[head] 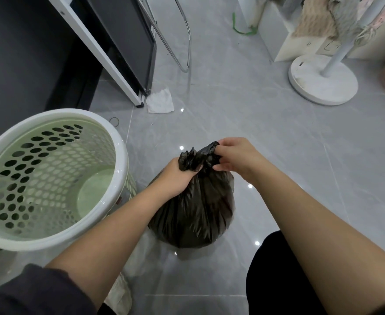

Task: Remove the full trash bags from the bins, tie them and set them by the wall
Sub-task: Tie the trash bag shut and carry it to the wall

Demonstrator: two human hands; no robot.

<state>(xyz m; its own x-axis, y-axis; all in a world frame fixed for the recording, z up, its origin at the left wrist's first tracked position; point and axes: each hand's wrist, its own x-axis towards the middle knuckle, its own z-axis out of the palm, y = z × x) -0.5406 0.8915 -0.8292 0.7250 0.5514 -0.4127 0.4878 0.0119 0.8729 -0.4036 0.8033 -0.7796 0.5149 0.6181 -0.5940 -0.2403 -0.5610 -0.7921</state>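
- Left hand (175, 176) is gripping the neck of the black bag (193, 212); right hand (234, 155) is pinching its twisted top.
- Knot is looking unfinished; advise pulling tight, low against the neck.
- Bin (50, 178), near left, is standing without a bag.

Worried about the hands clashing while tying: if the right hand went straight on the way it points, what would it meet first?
The right hand points left and grips the trash bag's neck; just beyond, it would probably meet the left hand holding that neck.
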